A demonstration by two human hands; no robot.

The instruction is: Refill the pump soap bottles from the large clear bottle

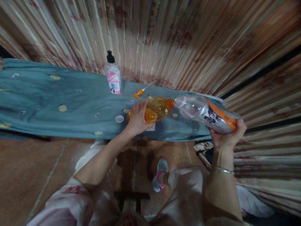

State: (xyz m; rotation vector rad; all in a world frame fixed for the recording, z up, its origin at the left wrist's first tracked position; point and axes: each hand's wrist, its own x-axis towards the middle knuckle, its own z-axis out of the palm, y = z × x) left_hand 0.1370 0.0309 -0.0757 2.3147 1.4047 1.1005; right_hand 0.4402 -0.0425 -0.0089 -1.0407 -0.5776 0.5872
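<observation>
the left hand grips the amber bottle, its long axis tipped rightward so its neck meets the mouth of the clear bottle clasped by the right hand

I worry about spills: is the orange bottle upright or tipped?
Tipped. The orange bottle lies nearly sideways in the left hand, its neck meeting the mouth of the clear bottle held by the right hand.

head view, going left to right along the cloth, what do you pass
pump bottle → white cap → left hand → amber bottle → clear bottle → right hand
</observation>
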